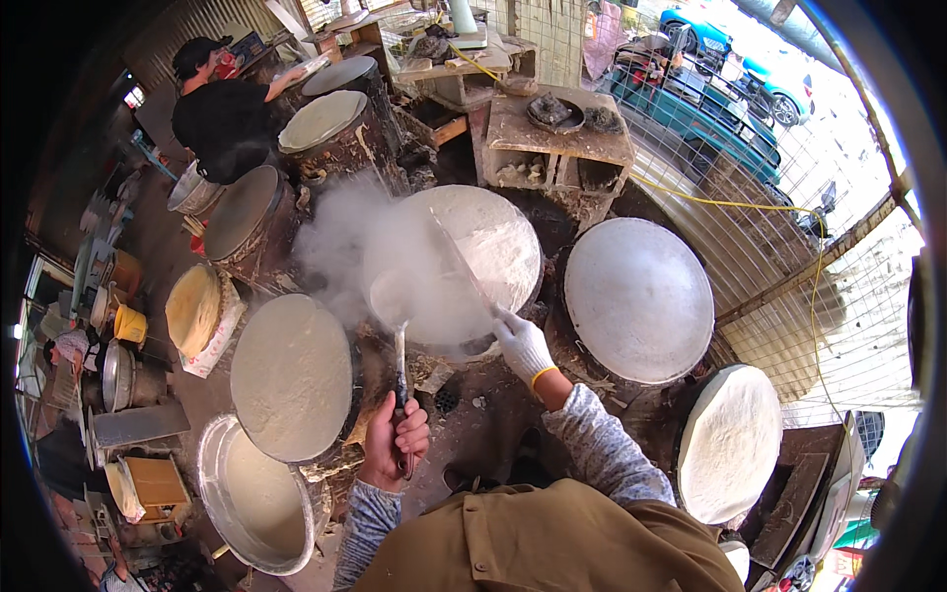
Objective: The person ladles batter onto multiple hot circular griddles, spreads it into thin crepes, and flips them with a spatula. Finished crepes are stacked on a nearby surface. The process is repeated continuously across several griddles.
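My left hand (395, 439), bare, is closed round the dark handle of a ladle (400, 360). The ladle's bowl hangs over the near left side of a round griddle (541, 266), partly veiled by steam. In a white glove with a yellow cuff, my right hand (523, 347) grips a long, thin, flat spatula (462, 264). Its blade slants away to the upper left across the griddle. Pale, uneven batter (498, 247) covers the griddle's right side; steam blurs the left side.
To the right stands a griddle with a pale, smooth top (639, 301), beside a batter-coated one (732, 444). At left are another coated griddle (291, 380), a metal basin of batter (209, 474) and stacked flatbreads (194, 306). A person in black (229, 123) works at the far left.
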`<state>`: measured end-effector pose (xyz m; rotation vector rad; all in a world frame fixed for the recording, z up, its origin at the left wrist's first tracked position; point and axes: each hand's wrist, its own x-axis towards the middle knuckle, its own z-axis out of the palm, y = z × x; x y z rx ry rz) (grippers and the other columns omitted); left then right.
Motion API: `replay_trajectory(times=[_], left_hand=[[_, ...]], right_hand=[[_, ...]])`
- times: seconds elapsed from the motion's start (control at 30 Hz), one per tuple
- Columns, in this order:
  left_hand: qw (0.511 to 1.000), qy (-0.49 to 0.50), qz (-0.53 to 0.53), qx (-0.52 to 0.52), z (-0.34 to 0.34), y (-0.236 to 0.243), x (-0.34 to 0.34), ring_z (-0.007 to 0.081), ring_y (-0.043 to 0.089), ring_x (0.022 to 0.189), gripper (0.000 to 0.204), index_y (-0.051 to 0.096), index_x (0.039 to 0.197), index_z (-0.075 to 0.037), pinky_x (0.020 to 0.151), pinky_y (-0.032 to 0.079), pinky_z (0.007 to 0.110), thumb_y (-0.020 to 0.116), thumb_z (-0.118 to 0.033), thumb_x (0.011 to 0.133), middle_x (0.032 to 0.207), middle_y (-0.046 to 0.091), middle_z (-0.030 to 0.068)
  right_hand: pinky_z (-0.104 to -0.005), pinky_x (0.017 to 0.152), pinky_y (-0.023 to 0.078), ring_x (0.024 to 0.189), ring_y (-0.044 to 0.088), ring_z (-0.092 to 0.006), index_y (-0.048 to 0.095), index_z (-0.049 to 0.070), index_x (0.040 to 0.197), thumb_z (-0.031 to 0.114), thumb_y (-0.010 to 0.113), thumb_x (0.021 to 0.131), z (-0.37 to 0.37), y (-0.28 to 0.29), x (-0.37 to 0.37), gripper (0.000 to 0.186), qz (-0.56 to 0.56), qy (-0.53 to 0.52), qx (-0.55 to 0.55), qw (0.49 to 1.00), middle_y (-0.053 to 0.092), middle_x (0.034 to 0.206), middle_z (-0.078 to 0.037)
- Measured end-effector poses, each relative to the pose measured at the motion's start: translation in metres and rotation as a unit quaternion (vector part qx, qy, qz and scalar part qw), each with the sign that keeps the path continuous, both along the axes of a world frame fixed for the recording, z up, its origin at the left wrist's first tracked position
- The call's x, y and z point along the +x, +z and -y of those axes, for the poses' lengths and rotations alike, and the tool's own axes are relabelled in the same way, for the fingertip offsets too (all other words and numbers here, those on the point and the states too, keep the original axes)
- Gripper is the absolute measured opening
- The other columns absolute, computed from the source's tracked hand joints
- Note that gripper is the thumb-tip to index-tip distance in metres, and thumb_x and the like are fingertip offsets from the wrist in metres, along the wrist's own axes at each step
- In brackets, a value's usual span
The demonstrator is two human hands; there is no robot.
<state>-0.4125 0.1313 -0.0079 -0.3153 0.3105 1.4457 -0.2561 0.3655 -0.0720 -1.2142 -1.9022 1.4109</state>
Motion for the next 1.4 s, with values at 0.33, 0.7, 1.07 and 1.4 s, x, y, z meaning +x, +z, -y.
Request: replay_trajectory(times=[0.33, 0.7, 1.07, 1.4], left_hand=[[1.0, -0.024, -0.01, -0.014, 0.023, 0.0, -0.006, 0.0078, 0.035, 0.046, 0.04, 0.046, 0.088, -0.008, 0.043, 0.033, 0.022, 0.039, -0.044, 0.104, 0.061, 0.034, -0.0026], [0.995, -0.061, -0.056, -0.05, -0.041, -0.003, -0.011, 0.009, 0.036, 0.049, 0.039, 0.047, 0.086, -0.008, 0.045, 0.035, 0.024, 0.042, -0.043, 0.103, 0.062, 0.036, -0.0033], [0.966, 0.031, -0.15, -0.208, -0.147, -0.003, 0.048, 0.0169, 0.043, 0.054, 0.048, 0.043, 0.079, -0.01, 0.051, 0.039, 0.031, 0.031, -0.05, 0.103, 0.063, 0.043, 0.0015], [0.962, 0.068, 0.205, 0.166, -0.084, 0.086, 0.031, 0.0074, 0.047, 0.047, 0.021, 0.044, 0.082, -0.011, 0.04, 0.043, 0.022, 0.046, -0.019, 0.101, 0.061, 0.045, -0.004]], right_hand=[[-0.0373, 0.089, 0.051, 0.103, 0.068, -0.0335, 0.06, 0.008, 0.13, 0.024, 0.055, 0.095, 0.058, -0.032, 0.027, 0.039, -0.016, -0.12, 0.047, 0.992, 0.067, 0.111, -0.025], [-0.0309, 0.088, 0.049, 0.098, 0.065, -0.0187, 0.06, 0.003, 0.13, 0.028, 0.055, 0.094, -0.04, -0.023, 0.042, 0.043, -0.015, -0.058, -0.095, 0.994, 0.071, 0.108, -0.018], [-0.0232, 0.046, 0.036, 0.051, 0.044, -0.0048, 0.062, 0.009, 0.131, 0.028, 0.057, 0.095, 0.019, 0.006, 0.077, 0.041, -0.068, 0.005, -0.257, 0.964, 0.052, 0.064, 0.006], [-0.0231, 0.042, 0.034, 0.047, 0.04, -0.008, 0.05, 0.014, 0.142, 0.032, 0.05, 0.1, 0.01, 0.044, 0.117, 0.045, -0.134, 0.01, -0.338, 0.931, 0.048, 0.064, 0.001]])
